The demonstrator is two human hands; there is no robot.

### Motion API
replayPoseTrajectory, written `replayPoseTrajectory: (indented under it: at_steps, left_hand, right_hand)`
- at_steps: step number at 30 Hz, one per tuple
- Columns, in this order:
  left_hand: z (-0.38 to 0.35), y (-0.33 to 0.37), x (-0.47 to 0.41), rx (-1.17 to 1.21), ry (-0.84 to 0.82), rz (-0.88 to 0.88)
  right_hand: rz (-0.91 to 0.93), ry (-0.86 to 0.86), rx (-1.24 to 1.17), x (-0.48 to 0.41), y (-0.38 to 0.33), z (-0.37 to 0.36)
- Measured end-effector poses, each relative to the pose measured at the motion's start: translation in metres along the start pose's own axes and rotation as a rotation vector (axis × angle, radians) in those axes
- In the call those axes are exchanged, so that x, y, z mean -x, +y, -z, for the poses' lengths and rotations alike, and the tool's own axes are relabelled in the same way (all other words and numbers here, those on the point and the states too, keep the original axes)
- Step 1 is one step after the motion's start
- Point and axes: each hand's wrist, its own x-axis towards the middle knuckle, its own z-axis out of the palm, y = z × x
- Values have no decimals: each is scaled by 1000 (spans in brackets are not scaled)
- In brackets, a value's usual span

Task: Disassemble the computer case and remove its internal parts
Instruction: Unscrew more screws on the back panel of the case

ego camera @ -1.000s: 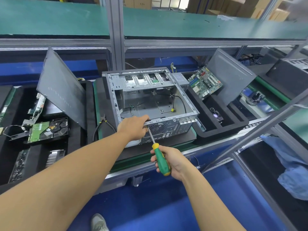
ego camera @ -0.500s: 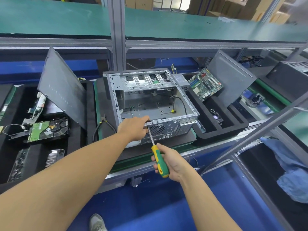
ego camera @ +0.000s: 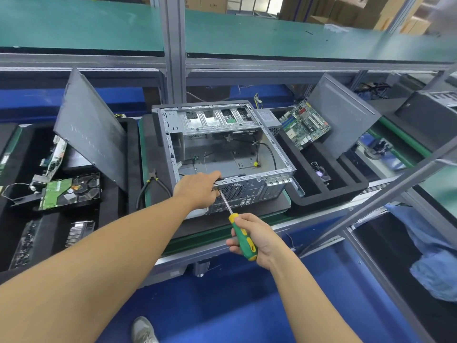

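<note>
Unscrewing at the rear panel appears to be the step in hand. Item one: computer case (ego camera: 252,189), lying open-side up on the mat directly ahead of both hands, largely gutted. Item two: left hand (ego camera: 196,191), fingers curled over the case's near top edge, gripping and steadying it. Item three: right hand (ego camera: 257,240), nearer the body, wrapped round the green-and-yellow handle of the screwdriver (ego camera: 243,241); its shaft slants up to the panel just beside the left fingers, where the tip is hidden, so whether it sits in a screw cannot be told. The next move likely calls for firm inward pressure and a square shaft, with the left hand bracing against slip. Remaining inside, beyond the left hand: black cable (ego camera: 270,151) with a yellow plug, probably yet to come out. Left of the left hand: pliers (ego camera: 153,184), a leaning side panel (ego camera: 91,129), hard drive (ego camera: 71,191). Right of the right hand and further off: foam tray (ego camera: 329,194), motherboard (ego camera: 305,125), second panel (ego camera: 343,115). Obstruction: the left fingers crowd the screw site; otherwise nothing visibly blocks the tool.
</note>
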Motion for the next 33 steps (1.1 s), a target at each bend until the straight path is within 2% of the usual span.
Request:
replayPoseTrajectory:
  at_steps: [5, 9, 13, 24, 33]
  left_hand:
    - [1, 1, 1, 0, -11, 2]
    - [2, 1, 2, -4, -4, 3]
    - [2, 1, 2, -7, -4, -3]
    - [3, 2, 3, -7, -2, -7]
    - [4, 2, 4, -13, -8, 1]
  right_hand:
    - [17, 15, 0, -2, 2, -3]
    - [-85, -49, -75, -2, 1, -4]
    - [-107, -66, -63, -2, 0, -5]
    - [19, -35, -12, -2, 5, -6]
    - [50, -7, 30, -3, 2, -6]
